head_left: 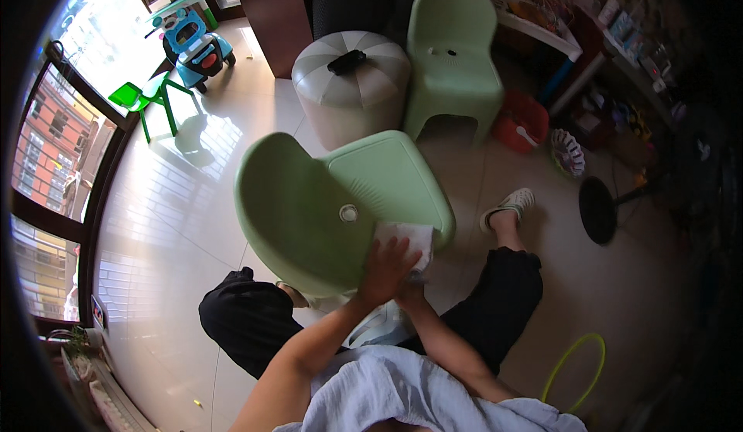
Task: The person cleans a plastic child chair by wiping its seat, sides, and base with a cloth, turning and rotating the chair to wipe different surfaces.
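A light green plastic chair [290, 211] with a rounded back and a hole near the rear of its seat stands turned sideways before me. My left hand [388, 269] lies spread on a folded white cloth [415, 237], which rests on the near edge of the seat. My right hand [411, 294] is just beside and partly beneath the left one, at the near side of the chair; its fingers are mostly hidden, so its hold cannot be told.
Beyond the chair stand a round pouf [348, 95] bearing a black object, and another green chair [453, 78]. A red basin [522, 119], a basket [567, 153] and a black round base [598, 210] are at right. A yellow hoop [601, 362] lies lower right; a small green chair [133, 96] stands upper left.
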A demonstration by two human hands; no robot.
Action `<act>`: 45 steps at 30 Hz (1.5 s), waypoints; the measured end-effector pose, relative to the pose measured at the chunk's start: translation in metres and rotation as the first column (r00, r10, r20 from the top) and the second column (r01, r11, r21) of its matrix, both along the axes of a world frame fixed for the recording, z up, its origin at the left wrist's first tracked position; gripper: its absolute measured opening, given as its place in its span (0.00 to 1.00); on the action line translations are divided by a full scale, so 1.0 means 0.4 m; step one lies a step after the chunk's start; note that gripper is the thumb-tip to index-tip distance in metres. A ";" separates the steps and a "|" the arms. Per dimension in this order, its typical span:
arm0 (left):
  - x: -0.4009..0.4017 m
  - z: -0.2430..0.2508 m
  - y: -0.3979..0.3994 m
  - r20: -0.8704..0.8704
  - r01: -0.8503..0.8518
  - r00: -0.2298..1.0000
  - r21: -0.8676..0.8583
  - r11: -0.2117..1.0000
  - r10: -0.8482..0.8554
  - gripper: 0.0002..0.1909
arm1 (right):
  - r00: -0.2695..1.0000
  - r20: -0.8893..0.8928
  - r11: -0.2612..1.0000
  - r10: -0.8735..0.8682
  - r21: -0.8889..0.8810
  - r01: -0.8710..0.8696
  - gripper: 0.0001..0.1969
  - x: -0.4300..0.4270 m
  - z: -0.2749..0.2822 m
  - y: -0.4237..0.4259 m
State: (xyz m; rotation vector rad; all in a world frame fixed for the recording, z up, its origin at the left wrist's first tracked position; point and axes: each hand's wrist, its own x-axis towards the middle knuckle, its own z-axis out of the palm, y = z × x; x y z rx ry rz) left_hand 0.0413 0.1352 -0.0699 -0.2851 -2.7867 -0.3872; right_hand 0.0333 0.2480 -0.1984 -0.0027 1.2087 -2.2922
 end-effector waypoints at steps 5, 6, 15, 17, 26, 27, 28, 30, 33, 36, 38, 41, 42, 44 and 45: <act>0.025 0.041 -0.136 0.002 0.104 0.995 0.048 0.993 -0.105 0.28 | 0.827 0.511 0.963 0.234 -0.003 -0.271 0.17 0.008 0.137 0.006; 0.028 0.042 -0.165 -0.002 0.105 0.994 0.051 0.993 -0.105 0.28 | 0.795 0.502 0.880 0.342 0.125 -0.458 0.16 0.006 0.184 0.000; 0.002 0.074 -0.137 0.157 -0.211 0.977 0.797 0.566 0.144 0.29 | 0.914 0.335 0.951 0.230 0.124 -0.285 0.22 -0.104 0.405 0.053; -0.002 0.131 -0.104 0.286 -0.286 0.954 0.770 0.570 0.091 0.29 | 0.935 0.275 0.957 0.222 0.121 -0.263 0.20 -0.144 0.497 0.029; -0.001 0.138 -0.118 0.159 -0.128 0.969 0.977 0.168 -0.190 0.32 | 0.922 -0.266 0.809 0.281 0.583 -0.079 0.19 -0.162 0.494 -0.068; 0.004 0.138 -0.125 0.161 -0.135 0.976 0.975 0.174 -0.145 0.30 | 0.922 -0.260 0.810 0.287 0.580 -0.089 0.19 -0.172 0.503 -0.077; 0.004 0.146 -0.135 0.153 -0.153 0.988 0.942 0.299 0.025 0.26 | 0.909 -0.275 0.814 0.314 0.570 -0.109 0.18 -0.185 0.529 -0.083; 0.003 0.197 -0.172 0.321 -0.334 0.943 0.902 0.275 0.093 0.24 | 0.914 -0.271 0.842 0.301 0.526 -0.121 0.17 -0.235 0.594 -0.078; -0.006 0.213 -0.216 0.440 -0.485 0.871 0.845 0.227 0.220 0.22 | 0.898 -0.311 0.839 0.311 0.533 -0.105 0.18 -0.344 0.638 -0.037; -0.045 0.197 -0.205 -0.095 -0.336 0.842 0.678 0.654 0.531 0.27 | 0.715 -0.528 0.601 0.458 0.776 0.189 0.22 -0.421 0.526 -0.016; -0.061 0.185 -0.201 -0.153 -0.390 0.830 0.528 0.754 0.537 0.28 | 0.509 -0.575 0.349 0.641 0.808 0.474 0.27 -0.393 0.492 -0.026; -0.053 0.105 -0.155 -0.068 -0.455 0.873 0.242 0.857 0.483 0.29 | 0.294 -0.543 0.268 0.787 0.730 0.629 0.27 -0.302 0.385 -0.053; -0.054 0.082 -0.149 -0.006 -0.403 0.911 0.192 0.895 0.412 0.28 | 0.298 -0.544 0.273 0.784 0.733 0.623 0.27 -0.268 0.364 -0.064; -0.057 0.028 -0.152 0.091 -0.366 0.930 0.124 0.922 0.357 0.26 | 0.165 -0.500 0.294 0.850 0.711 0.639 0.25 -0.236 0.342 -0.089; -0.067 0.024 -0.153 0.098 -0.363 0.930 0.120 0.924 0.353 0.26 | 0.173 -0.500 0.292 0.849 0.715 0.635 0.25 -0.243 0.346 -0.095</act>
